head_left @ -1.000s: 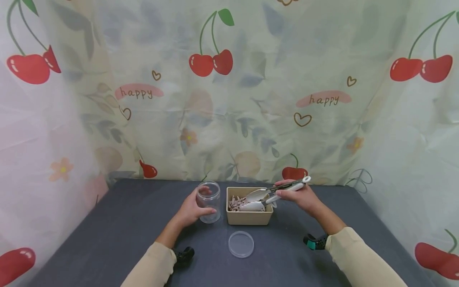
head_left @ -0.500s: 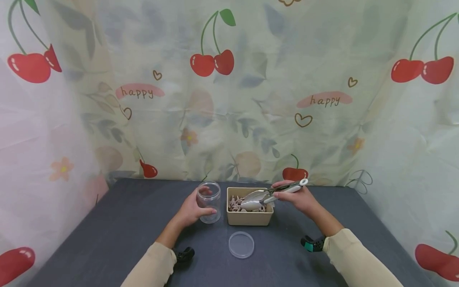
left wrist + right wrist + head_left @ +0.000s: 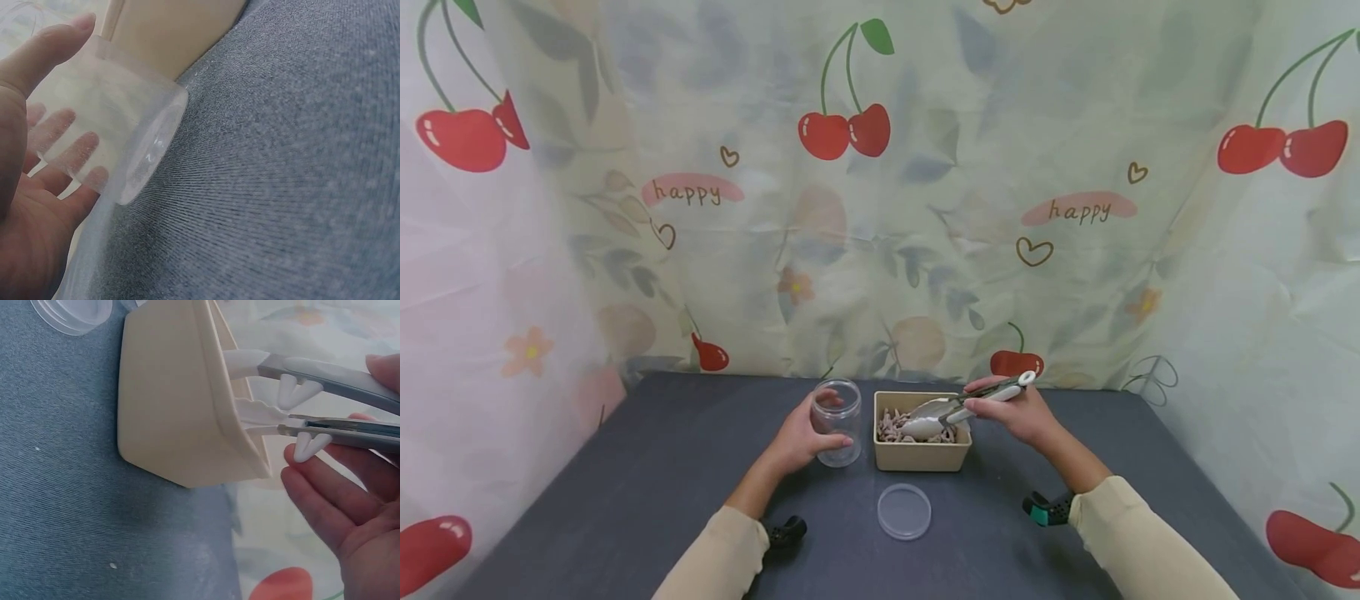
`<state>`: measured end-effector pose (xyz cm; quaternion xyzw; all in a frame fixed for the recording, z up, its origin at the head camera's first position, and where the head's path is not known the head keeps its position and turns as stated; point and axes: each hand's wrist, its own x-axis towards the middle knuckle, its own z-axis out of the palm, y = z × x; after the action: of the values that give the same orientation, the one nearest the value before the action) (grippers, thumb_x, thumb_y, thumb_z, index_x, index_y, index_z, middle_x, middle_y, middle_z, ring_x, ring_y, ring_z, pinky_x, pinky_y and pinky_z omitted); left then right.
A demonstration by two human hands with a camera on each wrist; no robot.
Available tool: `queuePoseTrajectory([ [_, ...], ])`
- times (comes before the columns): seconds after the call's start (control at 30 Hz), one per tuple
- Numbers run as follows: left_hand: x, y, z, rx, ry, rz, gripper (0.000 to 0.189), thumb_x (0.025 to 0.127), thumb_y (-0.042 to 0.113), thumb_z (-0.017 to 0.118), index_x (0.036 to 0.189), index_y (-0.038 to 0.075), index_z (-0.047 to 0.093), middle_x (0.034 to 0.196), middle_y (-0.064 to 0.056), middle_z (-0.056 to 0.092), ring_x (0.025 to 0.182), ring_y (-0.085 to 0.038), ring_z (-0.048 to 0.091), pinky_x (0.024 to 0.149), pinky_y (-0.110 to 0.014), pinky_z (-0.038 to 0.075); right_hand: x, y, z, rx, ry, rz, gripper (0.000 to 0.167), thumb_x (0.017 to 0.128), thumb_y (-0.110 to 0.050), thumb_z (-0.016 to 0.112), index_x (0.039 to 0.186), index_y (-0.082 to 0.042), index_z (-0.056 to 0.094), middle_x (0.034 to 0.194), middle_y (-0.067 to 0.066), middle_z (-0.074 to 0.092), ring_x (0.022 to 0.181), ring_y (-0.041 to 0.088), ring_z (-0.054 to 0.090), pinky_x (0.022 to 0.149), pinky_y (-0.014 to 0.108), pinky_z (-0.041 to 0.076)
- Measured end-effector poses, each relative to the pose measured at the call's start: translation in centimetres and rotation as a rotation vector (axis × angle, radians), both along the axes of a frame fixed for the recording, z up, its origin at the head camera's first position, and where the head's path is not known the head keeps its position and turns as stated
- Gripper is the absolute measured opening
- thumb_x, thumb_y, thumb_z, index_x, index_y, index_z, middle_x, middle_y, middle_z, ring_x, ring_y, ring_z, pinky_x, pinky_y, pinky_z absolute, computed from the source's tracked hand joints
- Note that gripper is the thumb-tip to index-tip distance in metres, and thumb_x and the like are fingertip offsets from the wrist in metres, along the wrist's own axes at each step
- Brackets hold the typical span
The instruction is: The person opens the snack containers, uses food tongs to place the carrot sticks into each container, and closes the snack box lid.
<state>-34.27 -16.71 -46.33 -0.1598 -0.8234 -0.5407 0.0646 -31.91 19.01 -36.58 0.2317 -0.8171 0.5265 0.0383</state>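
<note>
My left hand (image 3: 797, 439) grips a clear, lidless jar (image 3: 844, 421), thumb in front and fingers round the far side. It stands upright on the table; in the left wrist view its base (image 3: 150, 153) meets the cloth and nothing shows inside. Just right of it is a beige rectangular box (image 3: 917, 457) with small pinkish-brown pieces (image 3: 891, 427), their kind unclear. My right hand (image 3: 1021, 412) holds tongs (image 3: 928, 428) by the handles, their pale heads down in the box among the pieces. The right wrist view shows the handles (image 3: 344, 384) apart; the box wall hides the tips.
A clear round lid (image 3: 904, 512) lies flat in front of the box. Dark grey cloth covers the table (image 3: 647, 483). A printed curtain (image 3: 917, 275) hangs at the back and both sides. Each wrist wears a black band (image 3: 1048, 509).
My right hand has shifted a little left with the tongs, and their arms have drawn closer together in the box. The left hand and the jar have stayed put.
</note>
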Motion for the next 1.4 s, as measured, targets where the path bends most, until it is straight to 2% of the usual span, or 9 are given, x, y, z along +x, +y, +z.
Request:
queuePoseTrajectory([
  [0.2, 0.0, -0.3, -0.1, 0.007, -0.003, -0.002, 0.078, 0.07, 0.014, 0.089, 0.134, 0.003, 0.048, 0.126, -0.008, 0.06, 0.1, -0.024, 0.059, 0.08, -0.036, 0.047, -1.6, 0.6, -2.7, -0.131, -0.011, -0.019, 0.029, 0.087, -0.004, 0.072, 0.108, 0.014, 0.065, 0.098, 0.022, 0.07, 0.079, 0.019, 0.07, 0.074, 0.047, 0.054],
  [0.33, 0.0, -0.4, -0.1, 0.004, -0.006, 0.007, 0.077, 0.069, 0.015, 0.089, 0.133, 0.005, 0.049, 0.126, -0.007, 0.06, 0.098, -0.023, 0.059, 0.08, -0.036, 0.047, -2.0, 0.7, -3.4, -0.163, 0.016, -0.029, 0.028, 0.087, -0.006, 0.073, 0.107, 0.013, 0.066, 0.1, 0.027, 0.068, 0.08, 0.016, 0.07, 0.071, 0.043, 0.055],
  [0.43, -0.1, -0.3, 0.0, 0.004, 0.0, 0.001, 0.076, 0.069, 0.016, 0.089, 0.133, 0.006, 0.049, 0.126, -0.007, 0.061, 0.099, -0.022, 0.059, 0.08, -0.035, 0.047, -1.9, 0.8, -3.4, -0.177, 0.018, -0.043, 0.027, 0.087, -0.007, 0.073, 0.106, 0.011, 0.067, 0.101, 0.029, 0.067, 0.08, 0.017, 0.07, 0.069, 0.04, 0.056],
  [0.5, 0.3, -0.1, 0.4, 0.001, -0.003, -0.003, 0.075, 0.07, 0.014, 0.089, 0.133, 0.004, 0.049, 0.126, -0.009, 0.06, 0.1, -0.024, 0.059, 0.081, -0.036, 0.047, -1.5, 0.9, -3.1, -0.175, 0.012, -0.05, 0.027, 0.087, -0.006, 0.072, 0.106, 0.012, 0.066, 0.101, 0.03, 0.066, 0.08, 0.018, 0.071, 0.07, 0.039, 0.056],
  [0.67, 0.3, 0.0, 0.4, -0.003, -0.007, -0.006, 0.076, 0.071, 0.013, 0.088, 0.134, 0.003, 0.048, 0.127, -0.01, 0.06, 0.101, -0.026, 0.059, 0.081, -0.037, 0.047, -1.3, 1.1, -2.9, -0.173, 0.001, -0.05, 0.027, 0.088, -0.005, 0.071, 0.108, 0.013, 0.065, 0.103, 0.031, 0.066, 0.081, 0.019, 0.071, 0.072, 0.044, 0.055],
  [0.7, -0.1, 0.0, 0.0, -0.006, -0.003, -0.003, 0.076, 0.07, 0.015, 0.089, 0.134, 0.004, 0.048, 0.126, -0.008, 0.061, 0.1, -0.025, 0.059, 0.08, -0.037, 0.047, -1.3, 1.1, -2.9, -0.175, 0.005, -0.048, 0.027, 0.089, -0.005, 0.071, 0.108, 0.013, 0.065, 0.103, 0.031, 0.066, 0.081, 0.02, 0.071, 0.073, 0.046, 0.055],
  [0.9, -0.2, 0.0, -0.1, -0.013, 0.012, -0.003, 0.077, 0.069, 0.016, 0.089, 0.133, 0.003, 0.049, 0.125, -0.008, 0.061, 0.1, -0.024, 0.059, 0.081, -0.037, 0.046, -1.5, 1.6, -2.9, -0.185, 0.037, -0.042, 0.029, 0.088, -0.01, 0.072, 0.107, 0.011, 0.066, 0.101, 0.029, 0.067, 0.081, 0.021, 0.071, 0.073, 0.048, 0.054],
  [1.2, -0.1, 0.0, 0.0, -0.021, 0.004, 0.006, 0.078, 0.07, 0.016, 0.089, 0.134, 0.003, 0.048, 0.125, -0.007, 0.061, 0.097, -0.024, 0.058, 0.078, -0.035, 0.046, -1.3, 1.8, -1.9, -0.178, 0.05, -0.022, 0.026, 0.09, -0.005, 0.069, 0.109, 0.012, 0.064, 0.101, 0.029, 0.067, 0.084, 0.018, 0.07, 0.071, 0.036, 0.056],
  [1.4, -0.1, 0.1, 0.1, -0.027, -0.005, 0.018, 0.078, 0.07, 0.016, 0.089, 0.134, 0.005, 0.048, 0.126, -0.006, 0.06, 0.1, -0.023, 0.058, 0.081, -0.037, 0.046, -1.2, 2.1, -1.6, -0.181, 0.059, -0.01, 0.027, 0.091, -0.005, 0.068, 0.111, 0.013, 0.063, 0.105, 0.034, 0.063, 0.086, 0.015, 0.07, 0.072, 0.038, 0.055],
])
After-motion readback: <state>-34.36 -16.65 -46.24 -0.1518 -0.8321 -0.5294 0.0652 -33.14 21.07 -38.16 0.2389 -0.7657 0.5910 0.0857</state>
